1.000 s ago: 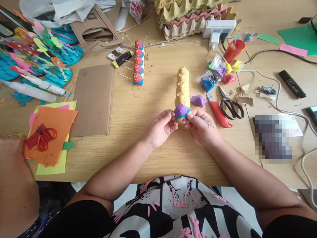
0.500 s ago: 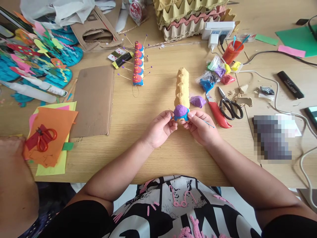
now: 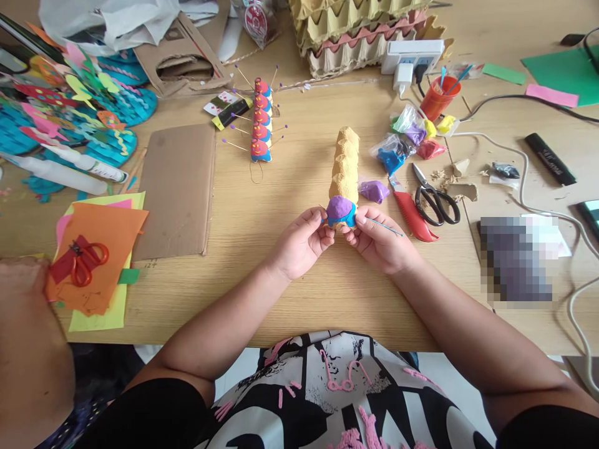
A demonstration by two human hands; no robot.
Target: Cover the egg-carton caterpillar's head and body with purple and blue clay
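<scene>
A yellow egg-carton strip [image 3: 345, 163] with a row of bumps points away from me. Its near bump carries purple clay [image 3: 341, 207] with blue clay [image 3: 345, 219] along the lower edge. My left hand [image 3: 304, 242] pinches the near end from the left, thumb on top. From the right, my right hand [image 3: 381, 240] grips the same end, thumb at the blue clay. A thin blue stick [image 3: 386, 227] juts out over my right fingers. Bagged purple clay [image 3: 374, 191] lies just beyond that hand. My fingertips under the strip are partly hidden.
A finished red-and-blue caterpillar [image 3: 261, 125] with pins stands farther back. Black scissors [image 3: 433, 199] and a red-handled cutter [image 3: 414, 215] lie on the right. Cardboard [image 3: 173, 190] is at left, near orange paper [image 3: 105, 231] and another person's arm [image 3: 28, 337]. Egg trays [image 3: 355, 37] are stacked behind.
The strip has tilted slightly, its far end moving a little right and its near end a little left. Both hands keep their grip; the blue stick has shifted slightly.
</scene>
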